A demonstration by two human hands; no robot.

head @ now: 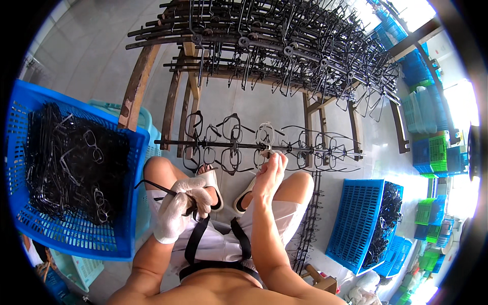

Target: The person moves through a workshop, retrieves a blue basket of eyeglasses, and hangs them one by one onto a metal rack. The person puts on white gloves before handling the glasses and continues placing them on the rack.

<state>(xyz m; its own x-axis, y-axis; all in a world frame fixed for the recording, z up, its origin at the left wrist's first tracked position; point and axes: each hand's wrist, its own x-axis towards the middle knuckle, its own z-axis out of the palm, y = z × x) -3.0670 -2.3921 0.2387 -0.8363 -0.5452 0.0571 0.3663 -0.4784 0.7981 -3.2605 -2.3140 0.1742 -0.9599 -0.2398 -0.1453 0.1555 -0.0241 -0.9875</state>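
Observation:
My left hand (185, 206), in a whitish knit glove, is closed around dark eyeglass frames (164, 189); a thin temple arm sticks out to the left. Bare, my right hand (271, 169) pinches the lower part of a pale, clear eyeglass frame (265, 134) at a horizontal metal rod (173, 143). Several black and grey eyeglass frames (231, 127) hang along this rod on both sides of the pale one, their lenses above and below it. What exactly the right fingertips touch is partly hidden.
At the left a blue plastic basket (141, 167) holds many dark frames. Ahead, a wooden rack (139, 84) carries stacked black rods with wire hooks (289, 49). Another blue basket (354, 225) of frames stands at the right, near a rod rack on the floor (310, 213). Stacked crates (438, 150) line the far right.

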